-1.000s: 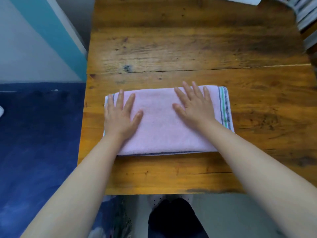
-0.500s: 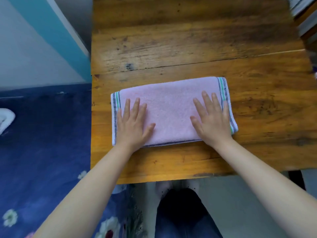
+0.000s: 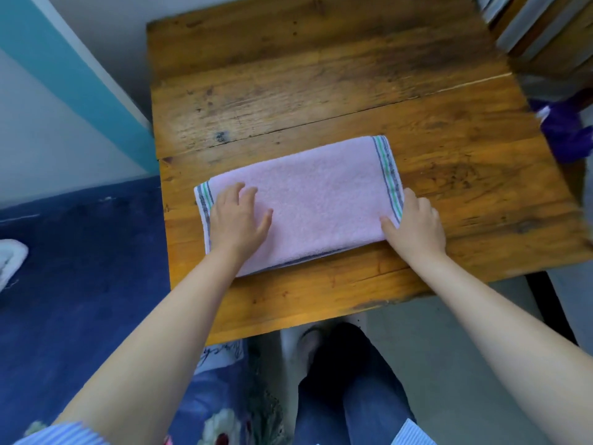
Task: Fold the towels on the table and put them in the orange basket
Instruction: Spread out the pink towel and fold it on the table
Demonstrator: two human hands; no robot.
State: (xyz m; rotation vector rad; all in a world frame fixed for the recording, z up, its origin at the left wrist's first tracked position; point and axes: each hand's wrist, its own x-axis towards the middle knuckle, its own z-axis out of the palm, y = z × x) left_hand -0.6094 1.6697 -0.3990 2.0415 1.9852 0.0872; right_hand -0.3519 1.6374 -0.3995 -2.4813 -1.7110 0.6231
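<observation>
Two bare hands rest on a folded pale pink terry towel [image 3: 308, 200] lying near the front edge of the worn brown wooden plank table [image 3: 321, 78]. Its short ends carry grey and green stripes, and layered edges show along the near side. The left hand [image 3: 236, 221] presses its left part with loosely bent fingers; the right hand [image 3: 415, 228] pinches the striped right end, thumb on top.

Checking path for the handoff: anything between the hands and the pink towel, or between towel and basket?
Nothing: left hand rests on the pink towel, right hand grips its right end. Basket is out of view.
</observation>
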